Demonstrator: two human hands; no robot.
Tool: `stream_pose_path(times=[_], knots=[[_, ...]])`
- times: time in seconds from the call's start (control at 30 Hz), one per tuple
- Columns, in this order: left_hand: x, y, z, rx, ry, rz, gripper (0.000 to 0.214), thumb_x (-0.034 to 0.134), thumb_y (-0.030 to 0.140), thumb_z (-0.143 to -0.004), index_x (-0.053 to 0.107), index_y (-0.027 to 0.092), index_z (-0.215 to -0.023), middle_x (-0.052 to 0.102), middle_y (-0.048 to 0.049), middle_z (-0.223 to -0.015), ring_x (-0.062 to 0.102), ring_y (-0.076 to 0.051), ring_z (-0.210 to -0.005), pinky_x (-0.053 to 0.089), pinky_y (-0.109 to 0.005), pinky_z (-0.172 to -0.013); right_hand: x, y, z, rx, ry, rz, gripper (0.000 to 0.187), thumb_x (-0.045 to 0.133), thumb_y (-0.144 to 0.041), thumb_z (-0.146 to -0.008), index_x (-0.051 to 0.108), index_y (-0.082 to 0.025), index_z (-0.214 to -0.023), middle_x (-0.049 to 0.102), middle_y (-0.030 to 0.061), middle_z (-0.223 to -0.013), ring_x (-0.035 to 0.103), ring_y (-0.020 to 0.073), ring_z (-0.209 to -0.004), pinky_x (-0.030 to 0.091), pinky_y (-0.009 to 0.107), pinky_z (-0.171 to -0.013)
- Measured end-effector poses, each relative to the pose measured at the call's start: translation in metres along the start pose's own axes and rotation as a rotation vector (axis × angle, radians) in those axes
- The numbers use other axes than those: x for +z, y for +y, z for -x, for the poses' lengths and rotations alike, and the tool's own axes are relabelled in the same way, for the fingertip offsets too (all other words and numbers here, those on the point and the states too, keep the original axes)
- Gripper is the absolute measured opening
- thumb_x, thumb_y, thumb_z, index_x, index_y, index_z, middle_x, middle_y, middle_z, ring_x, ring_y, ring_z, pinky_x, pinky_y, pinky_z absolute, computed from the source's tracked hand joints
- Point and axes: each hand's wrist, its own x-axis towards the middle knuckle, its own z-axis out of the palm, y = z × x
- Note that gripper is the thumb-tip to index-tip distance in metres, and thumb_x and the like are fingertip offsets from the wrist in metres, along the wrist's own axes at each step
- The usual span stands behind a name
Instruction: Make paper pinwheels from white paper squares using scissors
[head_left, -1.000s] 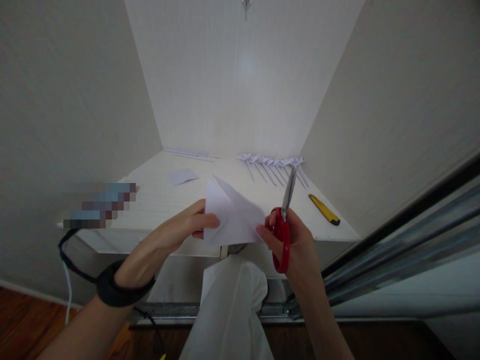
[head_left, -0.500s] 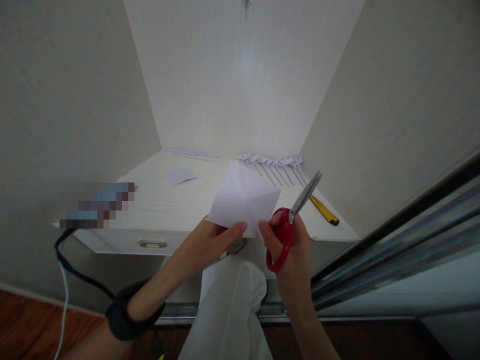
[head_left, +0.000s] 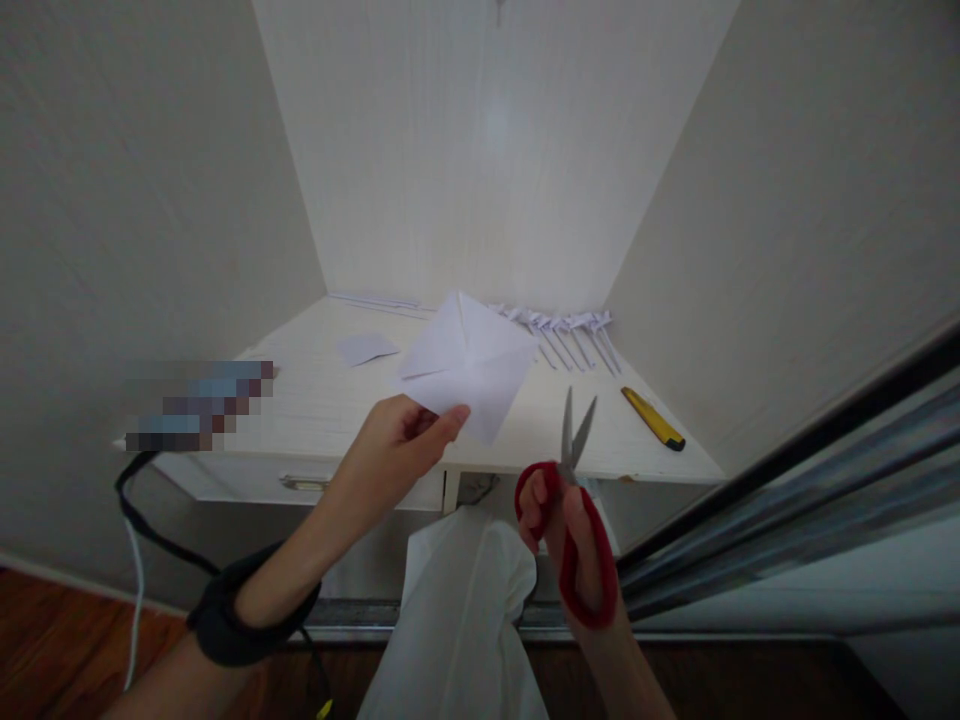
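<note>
My left hand (head_left: 397, 440) pinches a creased white sheet of paper (head_left: 469, 365) by its lower corner and holds it up over the white desk (head_left: 315, 400). My right hand (head_left: 562, 530) grips red-handled scissors (head_left: 574, 500) with the blades a little apart and pointing up. The scissors sit to the right of the paper and below it, not touching it. A dark band wraps my left wrist.
On the desk lie a row of several folded paper pieces with stems (head_left: 570, 335), a yellow utility knife (head_left: 652, 418), a small paper scrap (head_left: 365, 347) and thin strips (head_left: 375, 300) at the back. A white bag (head_left: 457, 610) hangs below the desk edge. A sliding rail (head_left: 787, 510) runs at right.
My right hand let go of the paper and dropped with the scissors, whose blades opened slightly. My left hand lifted the paper up and to the left.
</note>
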Motion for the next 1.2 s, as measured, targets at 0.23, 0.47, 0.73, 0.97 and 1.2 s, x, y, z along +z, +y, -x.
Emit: stream_pose_path(times=[0.23, 0.47, 0.73, 0.97, 1.2], knots=[[-0.003, 0.008, 0.0, -0.036, 0.014, 0.057, 0.034, 0.051, 0.039, -0.076, 0.039, 0.021, -0.049, 0.035, 0.0061, -0.042, 0.03, -0.008, -0.039, 0.022, -0.023, -0.039, 0.001, 0.004, 0.02, 0.158, -0.234, 0.218, 0.052, 0.04, -0.072, -0.082, 0.045, -0.021, -0.073, 0.041, -0.0034, -0.058, 0.037, 0.0119, -0.052, 0.029, 0.027, -0.051], [-0.001, 0.008, -0.001, 0.001, -0.058, 0.084, 0.036, 0.048, 0.037, -0.079, 0.04, 0.02, -0.048, 0.036, 0.0049, -0.043, 0.034, -0.008, -0.041, 0.026, -0.023, -0.042, 0.01, -0.004, 0.011, 0.147, -0.297, 0.295, 0.051, 0.035, -0.07, -0.085, 0.044, -0.021, -0.073, 0.044, -0.0032, -0.059, 0.041, 0.0113, -0.052, 0.03, 0.025, -0.051], [-0.002, 0.01, 0.0, 0.004, -0.069, 0.072, 0.04, 0.047, 0.037, -0.08, 0.038, 0.021, -0.045, 0.035, 0.004, -0.042, 0.033, -0.009, -0.041, 0.027, -0.024, -0.042, 0.016, -0.017, 0.011, 0.171, -0.296, 0.285, 0.054, 0.034, -0.071, -0.085, 0.041, -0.021, -0.067, 0.04, -0.0044, -0.054, 0.038, 0.0104, -0.049, 0.029, 0.025, -0.051], [-0.003, 0.01, 0.002, -0.003, -0.124, 0.082, 0.041, 0.047, 0.038, -0.081, 0.038, 0.02, -0.045, 0.035, 0.0047, -0.043, 0.033, -0.008, -0.041, 0.024, -0.024, -0.043, 0.015, -0.016, 0.003, 0.138, -0.375, 0.242, 0.056, 0.03, -0.076, -0.082, 0.041, -0.022, -0.07, 0.04, -0.0046, -0.053, 0.038, 0.011, -0.047, 0.032, 0.026, -0.05], [-0.003, 0.008, 0.003, 0.002, -0.135, 0.1, 0.041, 0.047, 0.038, -0.082, 0.038, 0.02, -0.046, 0.036, 0.0052, -0.043, 0.033, -0.008, -0.041, 0.024, -0.024, -0.044, 0.015, -0.018, 0.004, 0.202, -0.379, 0.172, 0.056, 0.033, -0.077, -0.08, 0.04, -0.022, -0.069, 0.038, -0.0048, -0.055, 0.036, 0.0106, -0.047, 0.033, 0.026, -0.05]])
